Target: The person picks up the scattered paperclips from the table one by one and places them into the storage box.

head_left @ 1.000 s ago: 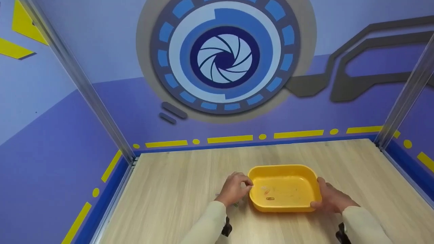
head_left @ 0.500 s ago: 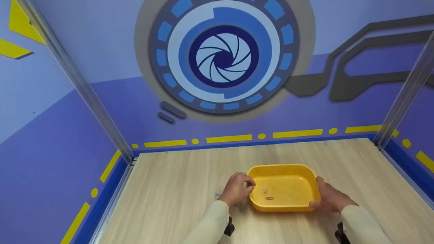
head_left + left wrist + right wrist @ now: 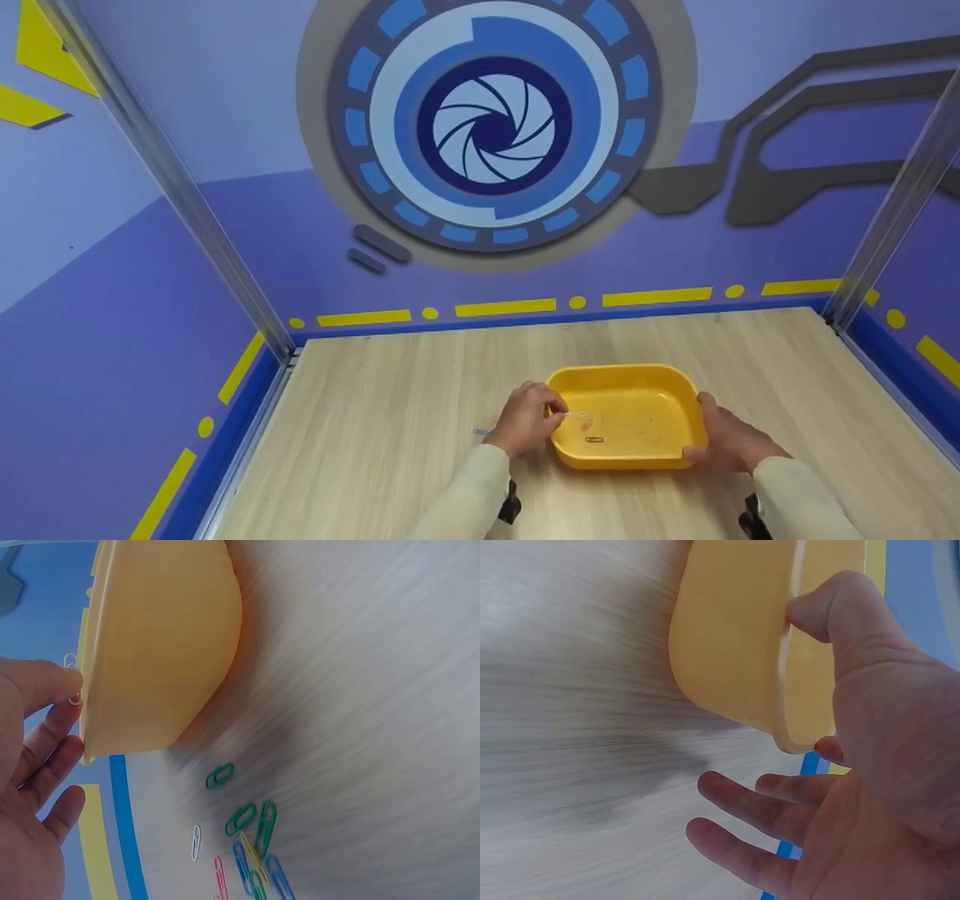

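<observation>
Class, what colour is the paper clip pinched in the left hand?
The paper clip is white, clearest in the left wrist view.

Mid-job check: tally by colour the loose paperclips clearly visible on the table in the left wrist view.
Green paperclips: 4
Blue paperclips: 2
Yellow paperclip: 1
White paperclip: 1
Pink paperclip: 1
Total: 9
Not counted: a sliver at the bottom edge, too cut off to tell.
</observation>
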A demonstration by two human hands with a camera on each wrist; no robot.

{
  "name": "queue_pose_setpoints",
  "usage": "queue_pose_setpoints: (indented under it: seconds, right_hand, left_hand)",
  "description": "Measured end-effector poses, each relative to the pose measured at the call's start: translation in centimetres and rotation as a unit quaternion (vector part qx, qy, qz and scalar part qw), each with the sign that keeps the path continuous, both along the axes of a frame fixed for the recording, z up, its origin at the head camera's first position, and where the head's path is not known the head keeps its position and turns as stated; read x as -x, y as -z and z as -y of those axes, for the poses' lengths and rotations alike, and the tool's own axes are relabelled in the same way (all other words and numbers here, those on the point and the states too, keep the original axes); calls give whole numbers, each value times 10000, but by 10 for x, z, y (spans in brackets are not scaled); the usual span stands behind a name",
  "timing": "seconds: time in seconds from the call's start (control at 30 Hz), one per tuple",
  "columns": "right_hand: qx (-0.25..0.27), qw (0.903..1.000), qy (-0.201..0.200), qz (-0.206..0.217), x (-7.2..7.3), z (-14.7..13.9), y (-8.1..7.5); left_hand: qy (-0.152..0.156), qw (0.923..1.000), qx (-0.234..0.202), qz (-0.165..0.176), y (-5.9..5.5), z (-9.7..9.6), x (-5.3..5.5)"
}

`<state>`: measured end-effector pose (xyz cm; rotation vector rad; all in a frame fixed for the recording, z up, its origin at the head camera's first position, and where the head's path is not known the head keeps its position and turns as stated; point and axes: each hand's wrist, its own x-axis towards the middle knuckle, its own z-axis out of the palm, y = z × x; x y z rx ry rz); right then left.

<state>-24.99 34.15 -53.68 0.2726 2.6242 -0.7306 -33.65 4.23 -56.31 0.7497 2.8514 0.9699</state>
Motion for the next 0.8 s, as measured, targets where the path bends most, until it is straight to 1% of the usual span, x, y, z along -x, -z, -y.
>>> queue_pose_setpoints:
  seconds: [0.23, 0.33, 0.67, 0.8]
  right_hand:
    - [-65, 10000, 17, -6, 0, 1, -1]
    - [-17, 10000, 41, 7, 0, 1, -1]
    - [14, 9998, 206, 74, 0, 0, 1]
    - [27, 9998, 195, 82, -1, 0, 1]
  left_hand:
    - [-72, 10000, -1, -39, 0, -4, -2]
    - [-103, 9999, -28, 17, 1, -4, -2]
    - [-91, 9999, -60, 30, -1, -5, -2]
    - [-72, 9999, -73, -4, -1, -6, -1]
